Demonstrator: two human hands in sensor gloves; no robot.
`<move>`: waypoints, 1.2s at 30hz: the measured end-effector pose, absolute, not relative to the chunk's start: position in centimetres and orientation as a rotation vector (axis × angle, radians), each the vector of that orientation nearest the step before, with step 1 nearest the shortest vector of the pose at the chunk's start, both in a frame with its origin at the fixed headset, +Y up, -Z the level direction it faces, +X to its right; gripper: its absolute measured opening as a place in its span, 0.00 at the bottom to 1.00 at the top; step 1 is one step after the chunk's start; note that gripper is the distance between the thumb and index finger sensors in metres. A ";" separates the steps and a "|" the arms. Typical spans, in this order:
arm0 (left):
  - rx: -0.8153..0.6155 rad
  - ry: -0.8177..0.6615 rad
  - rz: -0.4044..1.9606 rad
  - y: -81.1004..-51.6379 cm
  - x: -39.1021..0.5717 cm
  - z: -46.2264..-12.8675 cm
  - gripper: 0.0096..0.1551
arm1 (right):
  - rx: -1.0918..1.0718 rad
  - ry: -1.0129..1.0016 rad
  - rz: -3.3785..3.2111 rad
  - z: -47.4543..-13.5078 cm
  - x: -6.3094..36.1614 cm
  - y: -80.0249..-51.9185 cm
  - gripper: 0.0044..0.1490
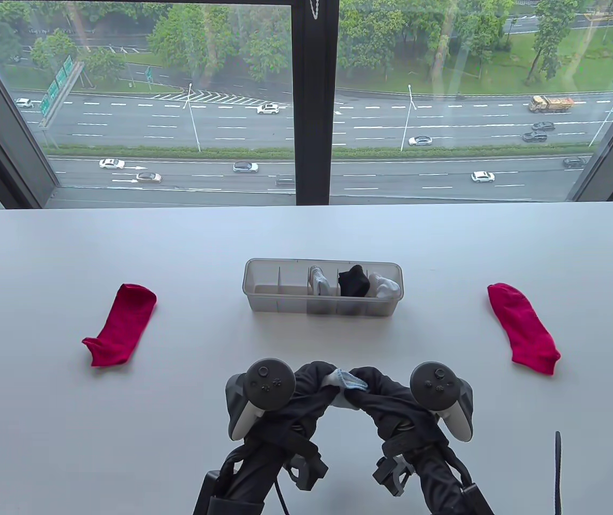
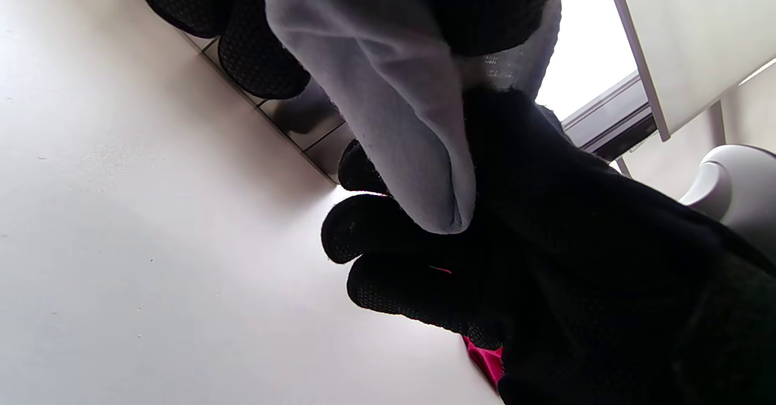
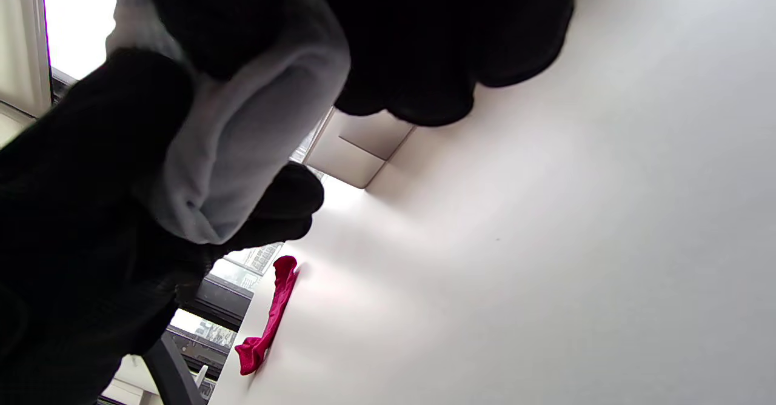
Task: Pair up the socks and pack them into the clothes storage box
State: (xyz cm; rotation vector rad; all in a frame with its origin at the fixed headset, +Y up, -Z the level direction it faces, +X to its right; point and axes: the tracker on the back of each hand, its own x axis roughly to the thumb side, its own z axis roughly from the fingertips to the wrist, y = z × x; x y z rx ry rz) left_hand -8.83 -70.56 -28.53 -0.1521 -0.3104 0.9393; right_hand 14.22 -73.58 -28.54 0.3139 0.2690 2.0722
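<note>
Both gloved hands meet at the table's near middle and grip a light grey-blue sock bundle (image 1: 347, 382) between them. My left hand (image 1: 323, 377) curls round it from the left, my right hand (image 1: 364, 379) from the right. The left wrist view shows the sock (image 2: 400, 126) folded over, with right-hand fingers (image 2: 376, 226) wrapped under it. In the right wrist view the sock (image 3: 242, 150) sits pinched against the left glove. One red sock (image 1: 121, 325) lies flat at the left and another red sock (image 1: 523, 328) at the right. The clear storage box (image 1: 263, 300) stands beyond the hands.
The box's three right compartments hold a grey-white sock roll (image 1: 318, 281), a black one (image 1: 353, 281) and a white one (image 1: 384, 287); its left compartments show no socks. A black cable (image 1: 557, 472) lies at the near right edge. A window runs behind the table's far edge.
</note>
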 end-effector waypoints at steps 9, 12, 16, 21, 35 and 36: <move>-0.179 -0.250 1.174 -71.6 -10.4 -29.3 0.32 | 0.245 0.236 2.037 -28.6 14.7 -73.8 0.27; -0.375 -0.316 1.283 -72.4 -10.1 -29.6 0.45 | 0.178 0.200 1.948 -28.7 15.6 -74.0 0.28; -0.280 -0.320 1.300 -72.0 -9.6 -29.5 0.32 | 0.203 0.245 1.879 -28.8 15.5 -74.0 0.28; -0.077 -0.271 1.052 -69.7 -10.2 -29.0 0.29 | 0.028 0.015 2.056 -28.3 16.3 -72.8 0.26; 0.085 0.128 0.455 -65.8 -11.6 -41.6 0.30 | 0.053 -0.154 2.809 -29.0 18.5 -71.1 0.41; 0.091 0.137 0.449 -66.2 -11.5 -42.3 0.30 | 0.060 -0.138 2.824 -29.1 18.4 -71.1 0.41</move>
